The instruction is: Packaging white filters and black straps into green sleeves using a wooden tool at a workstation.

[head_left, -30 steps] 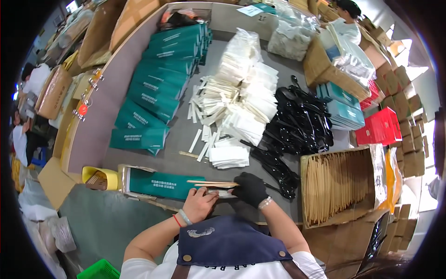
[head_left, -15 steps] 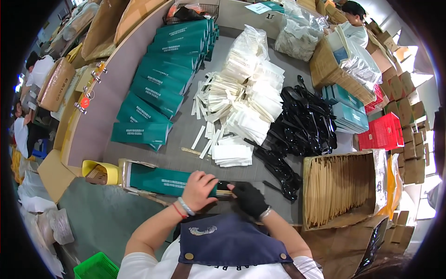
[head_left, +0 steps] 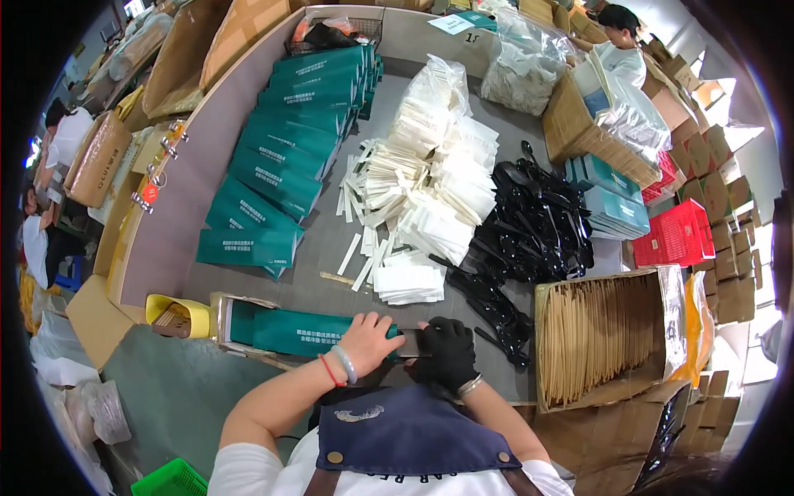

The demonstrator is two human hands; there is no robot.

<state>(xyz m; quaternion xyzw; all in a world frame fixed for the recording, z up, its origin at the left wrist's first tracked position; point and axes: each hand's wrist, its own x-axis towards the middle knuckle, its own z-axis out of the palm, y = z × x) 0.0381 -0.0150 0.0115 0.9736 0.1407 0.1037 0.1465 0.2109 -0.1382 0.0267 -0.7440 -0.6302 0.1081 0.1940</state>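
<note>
My left hand (head_left: pixel 368 343) is bare and closed over the right end of a long green paper sleeve (head_left: pixel 289 332). The sleeve lies partly in a narrow open carton (head_left: pixel 220 318) holding more green sleeves. Close against its right end, my right hand (head_left: pixel 447 354), in a black glove, has its fingers curled. A short piece of something flat and dark shows between the two hands; what the right fingers grip is hidden. Beyond the hands lie a stack of white paper packets (head_left: pixel 409 285) and a heap of black plastic spoons (head_left: pixel 538 223).
Green sleeves (head_left: pixel 277 169) fan out along the left wall. White packets (head_left: pixel 447 174) are piled mid-table. At right stand a carton of wooden chopsticks (head_left: pixel 600 339), green booklets (head_left: pixel 612 211) and a red basket (head_left: pixel 674 234). A yellow container (head_left: pixel 178 314) sits left; a person (head_left: pixel 620 54) is far right.
The green sleeve has shifted right, partly out of the carton, with my left hand on it. The black piece and wooden sticks seen between my hands are now mostly hidden; my right fingers have curled in.
</note>
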